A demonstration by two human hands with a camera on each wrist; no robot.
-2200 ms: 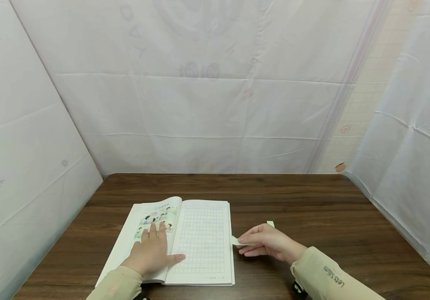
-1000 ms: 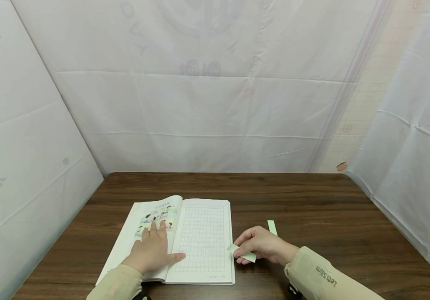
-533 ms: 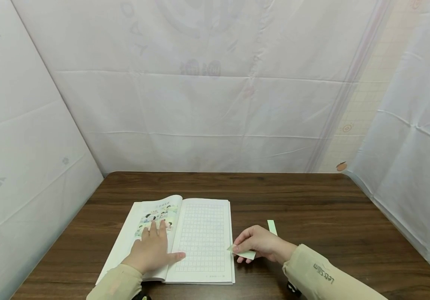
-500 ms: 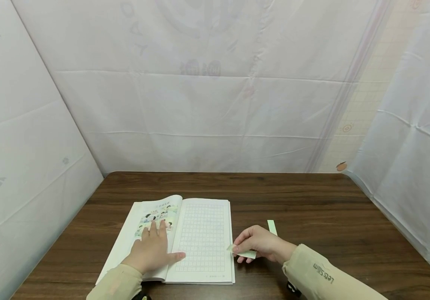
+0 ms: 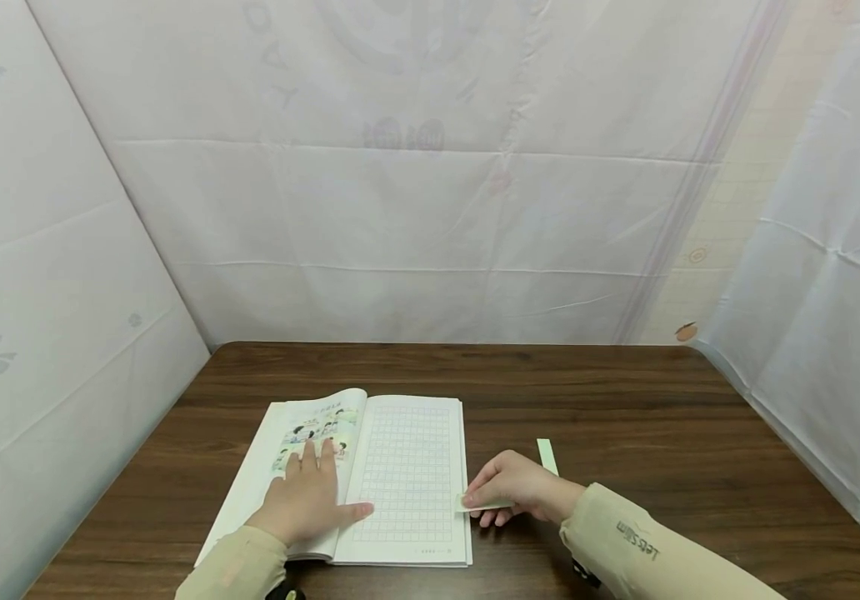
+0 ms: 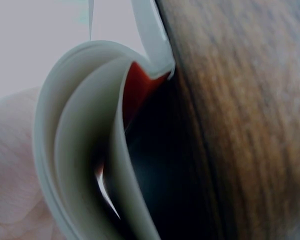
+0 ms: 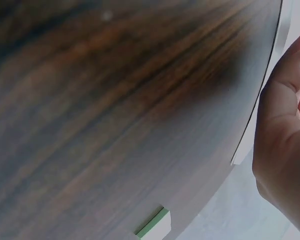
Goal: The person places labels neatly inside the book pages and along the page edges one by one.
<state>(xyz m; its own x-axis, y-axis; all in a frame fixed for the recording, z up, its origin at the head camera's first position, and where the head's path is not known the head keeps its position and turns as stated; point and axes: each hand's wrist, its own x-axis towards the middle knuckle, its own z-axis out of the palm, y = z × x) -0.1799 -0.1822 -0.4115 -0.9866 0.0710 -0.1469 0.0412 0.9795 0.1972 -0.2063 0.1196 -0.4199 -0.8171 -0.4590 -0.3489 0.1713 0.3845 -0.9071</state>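
An open book [image 5: 407, 475] lies on the table, a colour picture on its left page and a printed grid on its right page. My left hand [image 5: 302, 500] rests flat on the left page with fingers spread, the thumb reaching over onto the grid page. At the book's right edge, my right hand [image 5: 516, 485] pinches a pale green sticky note strip [image 5: 492, 507] between thumb and fingers. The strip's left end overlaps the page margin. In the left wrist view, the book's curled pages [image 6: 90, 110] show beside the palm.
A pad of pale green sticky notes [image 5: 547, 456] lies on the table just behind the right hand; its green side shows in the right wrist view. The dark wooden table [image 5: 625, 400] meets white patterned cloth [image 5: 430, 208] at the back and sides.
The right hand has turned the pinched strip, from slanting to nearly level and edge-on, with its left end at the page margin. The left hand has stayed on the book.
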